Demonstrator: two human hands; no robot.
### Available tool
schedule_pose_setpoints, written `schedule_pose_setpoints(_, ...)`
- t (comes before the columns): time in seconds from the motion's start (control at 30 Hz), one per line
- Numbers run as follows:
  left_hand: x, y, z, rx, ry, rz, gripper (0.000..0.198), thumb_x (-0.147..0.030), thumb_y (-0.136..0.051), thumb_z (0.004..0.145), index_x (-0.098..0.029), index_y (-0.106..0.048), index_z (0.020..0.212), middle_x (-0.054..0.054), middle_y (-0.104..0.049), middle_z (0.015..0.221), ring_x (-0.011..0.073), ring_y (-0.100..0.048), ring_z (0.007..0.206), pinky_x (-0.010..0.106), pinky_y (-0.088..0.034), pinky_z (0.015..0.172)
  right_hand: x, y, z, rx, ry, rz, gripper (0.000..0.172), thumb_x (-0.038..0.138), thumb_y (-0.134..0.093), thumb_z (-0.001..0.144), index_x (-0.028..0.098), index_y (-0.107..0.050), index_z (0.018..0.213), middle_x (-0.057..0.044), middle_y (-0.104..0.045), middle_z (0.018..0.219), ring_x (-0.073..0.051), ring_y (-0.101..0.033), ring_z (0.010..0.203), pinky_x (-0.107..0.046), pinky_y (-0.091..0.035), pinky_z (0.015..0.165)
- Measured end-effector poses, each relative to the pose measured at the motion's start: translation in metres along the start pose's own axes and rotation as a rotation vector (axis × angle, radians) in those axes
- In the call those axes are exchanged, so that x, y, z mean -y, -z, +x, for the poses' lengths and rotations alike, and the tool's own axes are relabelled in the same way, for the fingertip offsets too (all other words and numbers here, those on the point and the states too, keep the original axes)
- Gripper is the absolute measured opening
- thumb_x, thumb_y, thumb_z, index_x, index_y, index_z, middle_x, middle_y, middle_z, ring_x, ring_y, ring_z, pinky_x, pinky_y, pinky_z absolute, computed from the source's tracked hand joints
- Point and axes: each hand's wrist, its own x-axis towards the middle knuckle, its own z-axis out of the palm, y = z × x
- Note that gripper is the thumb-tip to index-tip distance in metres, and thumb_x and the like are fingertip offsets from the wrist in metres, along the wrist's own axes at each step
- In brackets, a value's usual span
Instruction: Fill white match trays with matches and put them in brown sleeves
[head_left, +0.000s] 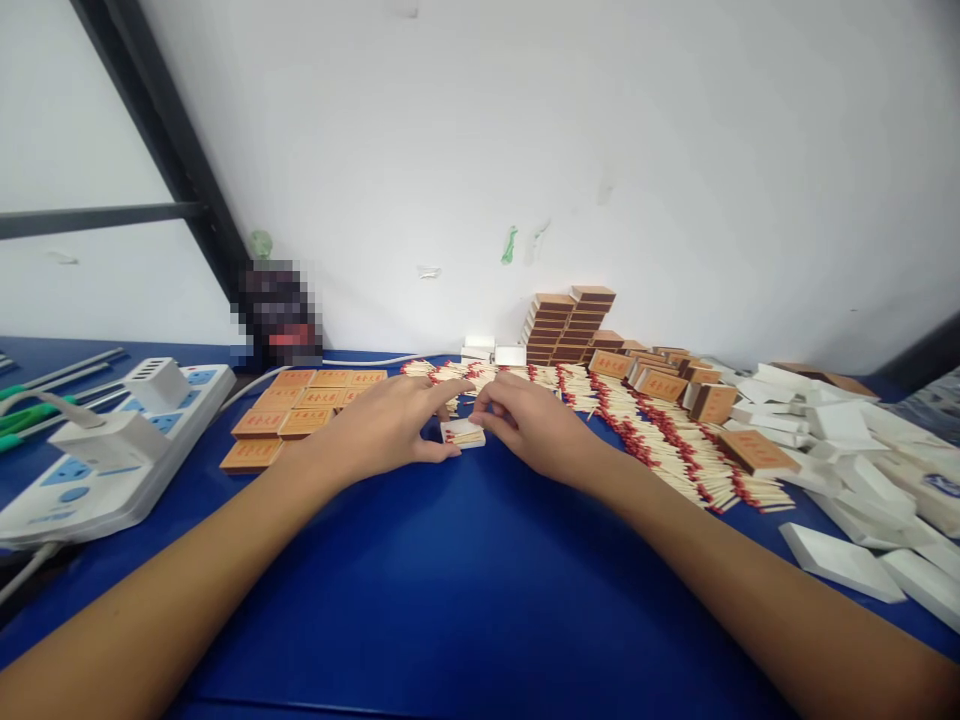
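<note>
A small white matchbox tray (463, 434) with some red-tipped matches in it sits on the blue table between my hands. My left hand (390, 418) is at its left side, thumb and index finger spread apart, the thumb tip close by the tray's near left corner. Over the right end of the tray, my right hand (529, 425) has its fingers curled together in a pinch. Whatever lies between those fingertips is hidden. Just behind the hands runs a band of loose matches (574, 385), partly covered by them.
Closed orange matchboxes (255, 455) lie in rows at left, beside a white power strip (127, 480). A stack of matchboxes (566, 325) stands against the wall. Further matches (675, 450), matchbox sleeves (757, 452) and a heap of white trays (840, 562) spread over the right side.
</note>
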Motion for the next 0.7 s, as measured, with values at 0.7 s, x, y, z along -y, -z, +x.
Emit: schedule_pose_setpoints(0.7,0.003,0.002,0.0,0.001,-0.011,-0.007,0.07,-0.043,-0.076,0.093,-0.027,-0.05,0.157,0.009,-0.077,0.117,0.0294,-0.069,0.108,0.036,-0.049,0.088,-0.025,-0.013,0.009,-0.013,-0.07,-0.122,0.024,0.022,-0.057,0.105,0.019,-0.073,0.123,-0.008,-0.064,0.106,-0.02,-0.06,0.089,-0.032,-0.043,0.08)
